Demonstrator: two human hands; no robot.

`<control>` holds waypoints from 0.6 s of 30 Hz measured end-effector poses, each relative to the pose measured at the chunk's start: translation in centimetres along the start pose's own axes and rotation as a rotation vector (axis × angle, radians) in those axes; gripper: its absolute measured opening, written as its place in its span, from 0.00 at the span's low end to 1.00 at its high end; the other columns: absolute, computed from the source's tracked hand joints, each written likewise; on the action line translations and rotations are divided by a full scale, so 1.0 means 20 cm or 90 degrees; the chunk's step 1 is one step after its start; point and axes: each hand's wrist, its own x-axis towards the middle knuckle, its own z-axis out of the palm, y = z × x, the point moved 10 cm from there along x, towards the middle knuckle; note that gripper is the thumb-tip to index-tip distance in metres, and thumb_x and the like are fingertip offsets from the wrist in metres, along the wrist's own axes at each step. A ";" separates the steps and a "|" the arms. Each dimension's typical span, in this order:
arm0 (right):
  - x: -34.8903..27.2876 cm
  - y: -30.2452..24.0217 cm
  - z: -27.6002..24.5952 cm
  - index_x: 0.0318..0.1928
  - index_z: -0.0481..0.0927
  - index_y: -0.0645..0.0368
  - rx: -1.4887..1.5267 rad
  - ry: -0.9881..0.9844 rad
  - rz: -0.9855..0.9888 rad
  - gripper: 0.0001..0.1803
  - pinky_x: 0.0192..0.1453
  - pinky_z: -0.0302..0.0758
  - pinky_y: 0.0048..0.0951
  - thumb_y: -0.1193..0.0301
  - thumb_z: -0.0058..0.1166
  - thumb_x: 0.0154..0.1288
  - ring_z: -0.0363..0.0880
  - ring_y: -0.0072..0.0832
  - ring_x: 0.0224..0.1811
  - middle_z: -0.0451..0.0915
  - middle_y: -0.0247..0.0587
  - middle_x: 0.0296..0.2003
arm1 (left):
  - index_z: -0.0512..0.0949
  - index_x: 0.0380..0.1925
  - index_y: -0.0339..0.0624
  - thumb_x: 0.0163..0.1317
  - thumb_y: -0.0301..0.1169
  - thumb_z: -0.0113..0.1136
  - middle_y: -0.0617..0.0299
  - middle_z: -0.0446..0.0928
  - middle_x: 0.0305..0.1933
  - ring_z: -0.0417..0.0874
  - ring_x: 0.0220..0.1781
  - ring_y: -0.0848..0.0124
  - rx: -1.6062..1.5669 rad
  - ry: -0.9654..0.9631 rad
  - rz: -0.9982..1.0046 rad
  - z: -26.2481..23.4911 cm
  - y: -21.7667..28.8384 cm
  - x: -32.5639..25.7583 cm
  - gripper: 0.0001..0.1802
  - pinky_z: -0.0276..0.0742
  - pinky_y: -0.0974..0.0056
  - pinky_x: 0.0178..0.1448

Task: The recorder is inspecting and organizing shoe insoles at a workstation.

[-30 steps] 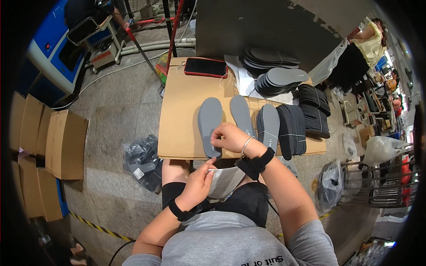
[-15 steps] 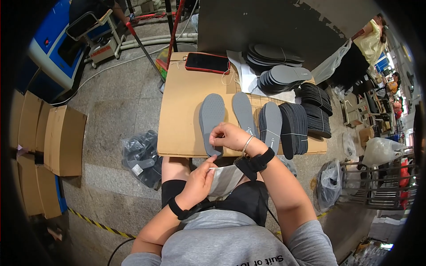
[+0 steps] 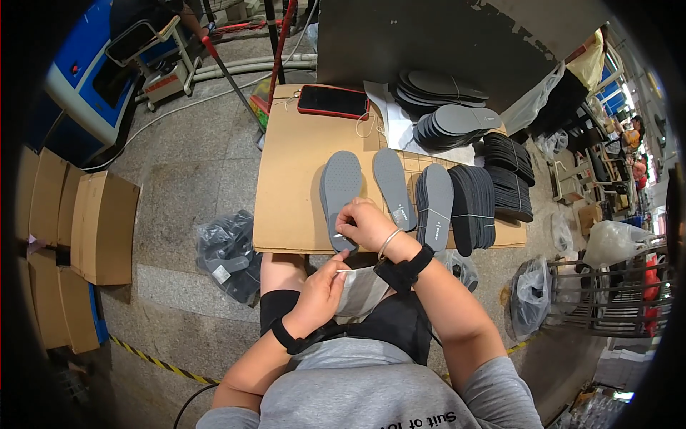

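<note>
My right hand (image 3: 366,223) is closed in a pinch over the heel end of a stack of grey insoles (image 3: 341,175) at the table's near edge. A tiny pale bit shows by its fingertips, too small to name. Below it, my left hand (image 3: 323,294) grips the edge of a whitish sheet with grey bands (image 3: 359,292), which hangs over my lap. The left index fingertip reaches up to the insole's heel. To the right lie a single grey insole (image 3: 391,179) with a pale mark at its heel and a tied bundle of grey insoles (image 3: 434,196).
Further right stand tied bundles of black insoles (image 3: 473,207). Loose insole piles (image 3: 457,125) lie at the back on white paper (image 3: 389,114). A red-edged phone (image 3: 334,101) rests on the cardboard-topped table (image 3: 286,186). Cardboard boxes (image 3: 103,229) and a plastic bag (image 3: 229,250) are left.
My right wrist and forearm have turned and shifted slightly, baring more of the single insole's heel. My left hand stays put. At the far right, the person in yellow has moved mostly out of sight.
</note>
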 end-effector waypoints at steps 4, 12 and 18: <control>-0.01 0.03 0.01 0.25 0.79 0.60 0.029 0.018 0.050 0.04 0.47 0.70 0.38 0.73 0.59 0.49 0.71 0.45 0.40 0.74 0.48 0.31 | 0.70 0.38 0.35 0.64 0.24 0.45 0.44 0.72 0.55 0.76 0.53 0.50 0.000 0.001 0.003 0.00 -0.01 0.00 0.06 0.72 0.59 0.52; -0.02 0.01 0.00 0.24 0.78 0.60 0.027 0.039 0.033 0.06 0.47 0.69 0.37 0.73 0.63 0.45 0.70 0.44 0.41 0.73 0.47 0.31 | 0.70 0.38 0.35 0.64 0.24 0.44 0.45 0.72 0.55 0.76 0.51 0.50 0.006 0.000 0.008 0.00 -0.01 0.01 0.06 0.72 0.59 0.52; -0.03 0.06 -0.05 0.33 0.75 0.60 0.095 0.112 0.095 0.14 0.46 0.70 0.38 0.71 0.64 0.45 0.71 0.43 0.41 0.73 0.47 0.33 | 0.69 0.39 0.35 0.64 0.22 0.45 0.44 0.71 0.56 0.75 0.55 0.60 0.011 -0.021 -0.010 0.01 -0.03 0.01 0.05 0.70 0.65 0.55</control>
